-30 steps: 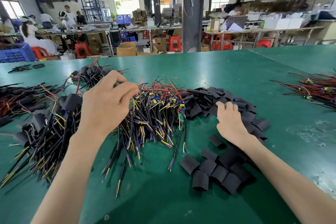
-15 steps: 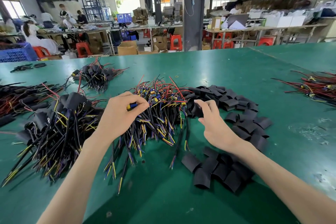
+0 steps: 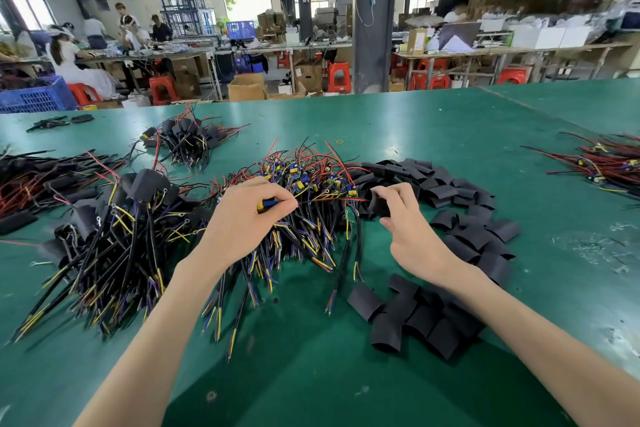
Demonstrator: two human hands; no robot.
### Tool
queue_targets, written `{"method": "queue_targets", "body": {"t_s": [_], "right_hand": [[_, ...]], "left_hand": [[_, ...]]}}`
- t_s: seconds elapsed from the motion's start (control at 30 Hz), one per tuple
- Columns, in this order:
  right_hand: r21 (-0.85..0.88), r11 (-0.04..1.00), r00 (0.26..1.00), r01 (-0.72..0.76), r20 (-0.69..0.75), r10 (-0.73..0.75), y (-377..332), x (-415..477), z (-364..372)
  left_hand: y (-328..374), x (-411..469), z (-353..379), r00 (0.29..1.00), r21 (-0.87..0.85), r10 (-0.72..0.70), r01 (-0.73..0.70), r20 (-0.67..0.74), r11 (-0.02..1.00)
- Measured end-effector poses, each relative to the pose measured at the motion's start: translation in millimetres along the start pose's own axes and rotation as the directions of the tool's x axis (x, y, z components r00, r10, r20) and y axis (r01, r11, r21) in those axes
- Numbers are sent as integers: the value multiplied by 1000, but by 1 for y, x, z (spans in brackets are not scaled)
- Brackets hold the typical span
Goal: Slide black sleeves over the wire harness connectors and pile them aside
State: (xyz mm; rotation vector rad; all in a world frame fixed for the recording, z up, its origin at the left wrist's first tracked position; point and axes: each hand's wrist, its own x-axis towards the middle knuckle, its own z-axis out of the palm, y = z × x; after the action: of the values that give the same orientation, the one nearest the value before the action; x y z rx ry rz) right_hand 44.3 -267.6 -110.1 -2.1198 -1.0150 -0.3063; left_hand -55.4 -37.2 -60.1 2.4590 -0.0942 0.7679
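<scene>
A heap of bare wire harnesses (image 3: 311,211) with yellow and blue connectors lies at the table's middle. My left hand (image 3: 242,225) pinches one yellow and blue connector (image 3: 266,205) at the heap's near edge. My right hand (image 3: 408,229) pinches a black sleeve (image 3: 377,206) just right of the heap, a short gap from the connector. Loose black sleeves (image 3: 460,218) curve from behind the right hand down to a cluster by my right forearm. A pile of sleeved harnesses (image 3: 114,236) lies to the left.
A smaller sleeved bundle (image 3: 187,139) sits further back on the green table (image 3: 415,125). More red and black harnesses lie at the far left (image 3: 41,177) and far right (image 3: 602,163). Beyond the table are a pillar (image 3: 374,17), benches, stools and people working.
My left hand drew a connector out of the heap toward me. My right hand left the loose sleeves, moved left toward the heap and now pinches one sleeve.
</scene>
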Motion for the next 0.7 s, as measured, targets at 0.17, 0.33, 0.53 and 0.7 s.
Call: {"method": "queue_targets", "body": {"t_s": [0.17, 0.33, 0.53, 0.7], "right_hand": [[-62, 997, 999, 35, 21, -34, -5, -1, -1], [-407, 901, 988, 148, 91, -121, -10, -4, -2], [-548, 807, 975, 220, 153, -162, -20, -6, 2], [-319, 914, 942, 249, 299, -152, -22, -9, 9]], "left_hand": [[3, -2, 3, 1000, 30, 2, -2, -5, 1000], [14, -8, 18, 997, 58, 72, -72, 8, 996], [24, -14, 39, 986, -79, 89, -78, 143, 994], [30, -17, 48, 969, -277, -29, 99, 246, 956]]}}
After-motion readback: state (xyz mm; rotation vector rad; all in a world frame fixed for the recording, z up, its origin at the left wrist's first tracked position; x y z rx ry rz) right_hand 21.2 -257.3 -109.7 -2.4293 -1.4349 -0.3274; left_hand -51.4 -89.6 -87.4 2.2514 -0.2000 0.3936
